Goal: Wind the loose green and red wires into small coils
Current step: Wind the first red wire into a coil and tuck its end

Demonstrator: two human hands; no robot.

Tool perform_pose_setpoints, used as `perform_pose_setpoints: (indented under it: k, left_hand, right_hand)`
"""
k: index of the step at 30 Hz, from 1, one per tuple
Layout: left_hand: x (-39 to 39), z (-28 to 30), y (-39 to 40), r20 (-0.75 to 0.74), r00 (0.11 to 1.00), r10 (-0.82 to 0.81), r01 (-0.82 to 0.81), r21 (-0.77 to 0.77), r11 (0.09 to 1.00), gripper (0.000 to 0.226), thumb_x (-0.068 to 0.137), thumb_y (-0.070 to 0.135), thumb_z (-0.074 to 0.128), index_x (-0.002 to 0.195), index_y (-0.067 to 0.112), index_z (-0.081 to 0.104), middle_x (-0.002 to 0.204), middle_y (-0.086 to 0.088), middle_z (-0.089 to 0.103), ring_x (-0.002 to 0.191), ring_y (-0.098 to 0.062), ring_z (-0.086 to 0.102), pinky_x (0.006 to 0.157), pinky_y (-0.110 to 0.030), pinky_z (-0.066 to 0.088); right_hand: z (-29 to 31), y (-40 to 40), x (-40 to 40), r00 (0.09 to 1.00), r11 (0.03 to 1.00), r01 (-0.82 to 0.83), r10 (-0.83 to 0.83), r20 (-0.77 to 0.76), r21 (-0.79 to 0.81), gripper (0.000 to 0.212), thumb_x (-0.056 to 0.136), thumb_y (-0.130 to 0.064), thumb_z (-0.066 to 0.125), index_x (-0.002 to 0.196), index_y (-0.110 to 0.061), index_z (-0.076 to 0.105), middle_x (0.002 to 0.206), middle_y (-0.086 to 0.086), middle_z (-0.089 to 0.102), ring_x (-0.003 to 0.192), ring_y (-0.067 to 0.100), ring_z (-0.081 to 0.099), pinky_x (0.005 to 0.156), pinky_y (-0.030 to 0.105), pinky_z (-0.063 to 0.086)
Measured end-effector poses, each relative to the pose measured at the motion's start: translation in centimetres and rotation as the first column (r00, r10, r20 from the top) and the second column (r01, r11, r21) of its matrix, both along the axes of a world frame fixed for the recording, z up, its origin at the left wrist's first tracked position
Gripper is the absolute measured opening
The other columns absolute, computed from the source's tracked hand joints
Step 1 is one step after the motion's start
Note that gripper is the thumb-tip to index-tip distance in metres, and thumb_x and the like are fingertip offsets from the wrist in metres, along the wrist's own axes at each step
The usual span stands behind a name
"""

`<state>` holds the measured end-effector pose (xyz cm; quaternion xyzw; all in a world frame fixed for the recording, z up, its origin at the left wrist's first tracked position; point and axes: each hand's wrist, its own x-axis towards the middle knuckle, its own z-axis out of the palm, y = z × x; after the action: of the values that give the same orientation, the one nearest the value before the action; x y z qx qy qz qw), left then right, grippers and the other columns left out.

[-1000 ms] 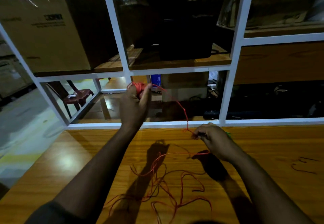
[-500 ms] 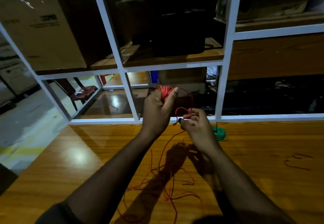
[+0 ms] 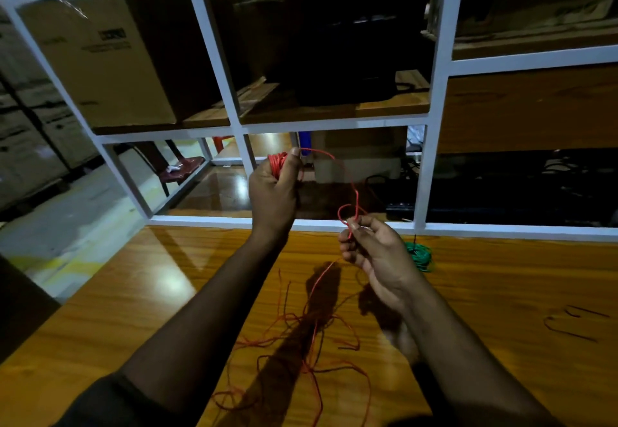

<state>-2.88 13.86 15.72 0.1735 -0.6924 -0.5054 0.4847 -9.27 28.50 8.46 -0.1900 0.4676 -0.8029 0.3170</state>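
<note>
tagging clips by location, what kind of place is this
Likely a storeroom or workshop: a white rack holds a cardboard box, more cartons are stacked at left, and wire lies on a wooden bench.

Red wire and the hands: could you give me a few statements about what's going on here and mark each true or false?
1. The left hand holds a red coil. True.
2. The right hand pinches green wire. False: it pinches the red wire.
3. A green coil lies on the table. True.
4. All the red wire is wound up. False: loose loops still lie on the table.
</note>
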Motion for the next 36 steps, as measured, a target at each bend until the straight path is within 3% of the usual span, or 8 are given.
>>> perform_pose_setpoints:
  k: [3, 7, 10, 14, 21, 26, 32, 36]
  left_hand:
    - [0.4, -0.7, -1.5, 0.011, 0.998, 0.054, -0.054, -0.021, 0.998, 0.036, 0.103, 0.031, 0.055, 0.069, 0.019, 0.053, 0.064, -0.011, 0.053, 0.066, -0.045, 0.057, 0.048, -0.033, 0.043]
    - [0.9, -2.3, -3.3, 0.059, 0.994, 0.093, -0.09, -0.053, 0.995, 0.034, 0.103, 0.027, 0.055, 0.069, 0.02, 0.056, 0.055, 0.008, 0.059, 0.052, -0.011, 0.059, 0.049, -0.03, 0.05]
    - [1.2, -3.3, -5.2, 0.109, 0.986, 0.125, -0.111, -0.132, 0.985, 0.037, 0.1, 0.037, 0.057, 0.074, 0.012, 0.06, 0.061, -0.003, 0.06, 0.057, -0.022, 0.059, 0.054, -0.043, 0.055]
    - [1.5, -4.2, -7.5, 0.206, 0.963, 0.172, -0.135, -0.181, 0.974, 0.036, 0.1, 0.032, 0.057, 0.08, 0.002, 0.06, 0.065, -0.013, 0.057, 0.052, -0.017, 0.051, 0.047, -0.034, 0.042]
    - [2.6, -5.8, -11.7, 0.409, 0.903, 0.128, -0.043, -0.211, 0.977, 0.035, 0.099, 0.035, 0.058, 0.076, 0.009, 0.06, 0.067, -0.013, 0.062, 0.062, -0.027, 0.06, 0.062, -0.046, 0.052]
    - [3.4, -5.8, -13.8, 0.38, 0.919, 0.108, -0.016, -0.238, 0.971, 0.034, 0.1, 0.036, 0.057, 0.075, 0.012, 0.059, 0.063, -0.005, 0.056, 0.057, -0.018, 0.053, 0.056, -0.042, 0.049]
    - [2.7, -4.5, -16.0, 0.348, 0.934, 0.085, 0.009, -0.262, 0.965, 0.032, 0.101, 0.036, 0.056, 0.077, 0.014, 0.058, 0.061, 0.001, 0.054, 0.055, -0.01, 0.053, 0.051, -0.025, 0.039]
    - [2.5, -4.1, -18.0, 0.34, 0.932, 0.128, -0.06, -0.203, 0.977, 0.022, 0.102, 0.035, 0.053, 0.093, 0.017, 0.062, 0.074, 0.003, 0.061, 0.068, -0.009, 0.061, 0.056, -0.022, 0.041]
  right_hand:
    - [-0.3, 0.8, -0.6, 1.0, 0.999, 0.008, -0.008, -0.015, 0.044, 0.013, 0.096, -0.005, 0.059, 0.108, -0.005, 0.065, 0.076, 0.005, 0.067, 0.065, 0.012, 0.063, 0.058, 0.02, 0.055]
    - [-1.2, 1.1, -0.5, 0.989, 0.975, 0.02, 0.013, -0.146, 0.223, 0.01, 0.087, 0.001, 0.07, 0.093, -0.005, 0.065, 0.066, 0.006, 0.061, 0.054, 0.012, 0.056, 0.049, 0.02, 0.048]
    - [-1.7, 0.5, -0.5, 0.956, 0.937, 0.109, -0.007, -0.294, 0.331, 0.012, 0.086, 0.002, 0.07, 0.087, -0.007, 0.062, 0.058, 0.003, 0.049, 0.048, 0.009, 0.047, 0.044, 0.019, 0.039]
    - [-1.2, -0.5, -0.9, 0.901, 0.896, 0.281, -0.122, -0.417, 0.344, 0.018, 0.087, 0.003, 0.066, 0.079, -0.013, 0.068, 0.045, -0.014, 0.042, 0.046, 0.003, 0.036, 0.052, 0.018, 0.034]
    - [1.2, -3.0, 0.6, 0.721, 0.844, 0.493, -0.262, -0.642, 0.209, 0.03, 0.087, 0.008, 0.061, 0.074, -0.015, 0.074, 0.096, 0.001, 0.071, 0.095, 0.007, 0.065, 0.082, 0.017, 0.049]
    - [0.6, -4.8, 1.7, 0.701, 0.803, 0.54, -0.262, -0.663, 0.253, 0.035, 0.094, 0.008, 0.048, 0.083, -0.012, 0.075, 0.092, -0.007, 0.075, 0.094, 0.0, 0.068, 0.084, 0.018, 0.05]
    - [1.0, -5.3, 2.4, 0.672, 0.77, 0.541, -0.153, -0.725, 0.339, 0.033, 0.098, 0.001, 0.041, 0.085, -0.017, 0.066, 0.072, 0.001, 0.069, 0.074, 0.023, 0.063, 0.068, 0.031, 0.045]
    - [0.9, -3.7, 2.1, 0.791, 0.819, 0.379, -0.045, -0.61, 0.431, 0.033, 0.098, 0.004, 0.041, 0.077, -0.014, 0.06, 0.066, 0.0, 0.064, 0.072, 0.027, 0.063, 0.068, 0.035, 0.051]
